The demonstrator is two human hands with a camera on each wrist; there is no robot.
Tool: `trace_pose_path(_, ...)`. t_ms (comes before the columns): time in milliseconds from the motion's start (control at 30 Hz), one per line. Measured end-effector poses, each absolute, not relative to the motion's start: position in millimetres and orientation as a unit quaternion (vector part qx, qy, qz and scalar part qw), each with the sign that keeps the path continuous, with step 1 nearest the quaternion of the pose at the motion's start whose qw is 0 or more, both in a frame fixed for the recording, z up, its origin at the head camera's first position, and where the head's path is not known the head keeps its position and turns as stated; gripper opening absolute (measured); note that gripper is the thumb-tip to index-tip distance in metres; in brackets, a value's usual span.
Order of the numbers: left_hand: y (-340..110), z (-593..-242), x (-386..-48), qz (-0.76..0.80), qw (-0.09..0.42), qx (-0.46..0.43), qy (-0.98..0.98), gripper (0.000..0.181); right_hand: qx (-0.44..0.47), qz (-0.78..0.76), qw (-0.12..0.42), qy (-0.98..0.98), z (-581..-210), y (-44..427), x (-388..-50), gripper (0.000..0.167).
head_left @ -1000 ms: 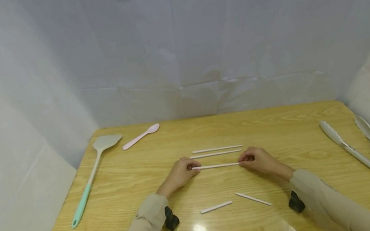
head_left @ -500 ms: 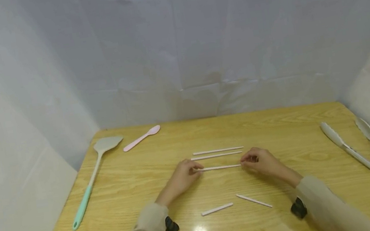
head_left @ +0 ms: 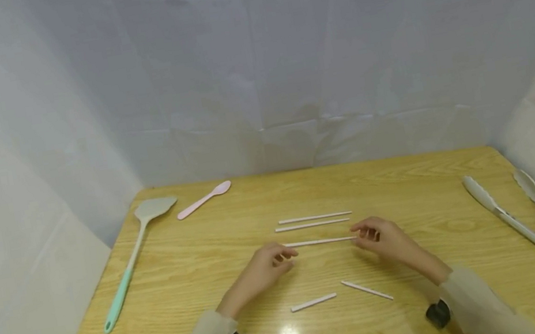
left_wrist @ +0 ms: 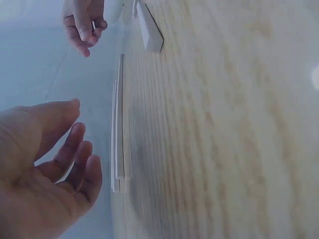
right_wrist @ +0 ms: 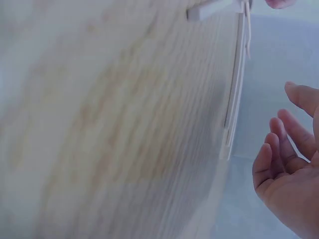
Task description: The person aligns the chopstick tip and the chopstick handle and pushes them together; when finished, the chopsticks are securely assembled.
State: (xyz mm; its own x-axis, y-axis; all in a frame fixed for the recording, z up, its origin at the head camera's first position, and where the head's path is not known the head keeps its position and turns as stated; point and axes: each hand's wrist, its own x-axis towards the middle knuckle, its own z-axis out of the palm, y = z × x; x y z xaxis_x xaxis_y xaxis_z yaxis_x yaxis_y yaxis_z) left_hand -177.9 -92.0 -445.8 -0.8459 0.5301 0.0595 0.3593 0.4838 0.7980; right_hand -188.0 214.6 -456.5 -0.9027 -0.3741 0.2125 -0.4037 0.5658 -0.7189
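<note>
Three long thin white sticks lie roughly parallel across the middle of the table: a far stick (head_left: 314, 217), a middle stick (head_left: 312, 224) and a near stick (head_left: 318, 242). At the near stick's left end is my left hand (head_left: 264, 266), fingers loosely bent, with a gap between thumb and fingertips. My right hand (head_left: 387, 241) hovers around its right end, also loosely bent; whether a fingertip touches the stick cannot be told. Both wrist views show the left hand (left_wrist: 50, 159) and right hand (right_wrist: 291, 169) with nothing pinched. Closer in lie two shorter white sticks, one nearly level (head_left: 313, 303), one slanted (head_left: 367, 290).
On the left of the wooden table (head_left: 408, 191) lie a spatula (head_left: 128, 268) with a green handle and a pink spoon (head_left: 204, 200). Spread tongs (head_left: 530, 230) lie along the right side. White sheeting (head_left: 302, 56) hangs behind and at both sides.
Both hands pinched the near stick's ends earlier; their fingers have since parted from it. The left hand has drawn back toward me, the right slightly outward. The stick lies in about the same place.
</note>
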Motion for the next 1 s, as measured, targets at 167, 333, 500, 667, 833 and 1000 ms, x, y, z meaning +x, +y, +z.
trace_pose_path(167,-92.4,-443.9,-166.9,0.441,0.118,0.274,0.847,0.023,0.220,0.405,-0.004,-0.887,-454.9,214.2,-178.8,0.026)
trace_pose_path(333,-91.5,-444.6,-157.4,0.440,0.142,0.272,0.844,0.025,0.245,0.393,-0.017,-0.886,-453.7,210.9,-170.3,0.023)
trace_pose_path(500,-90.5,-443.9,-148.8,0.435,0.159,0.281,0.841,0.027,0.270,0.384,-0.049,-0.882,-449.5,206.7,-161.1,0.025)
trace_pose_path(667,-88.8,-443.5,-141.8,0.434,0.168,0.286,0.838,0.027,0.280,0.376,-0.087,-0.879,-447.9,206.0,-153.9,0.029)
trace_pose_path(833,-86.0,-445.3,-136.7,0.440,0.170,0.298,0.830,0.026,0.279,0.370,-0.116,-0.879,-450.0,207.3,-148.1,0.029)
trace_pose_path(1000,-82.7,-447.4,-133.9,0.450,0.173,0.297,0.824,0.026,0.278,0.373,-0.140,-0.874,-452.0,208.2,-143.6,0.031)
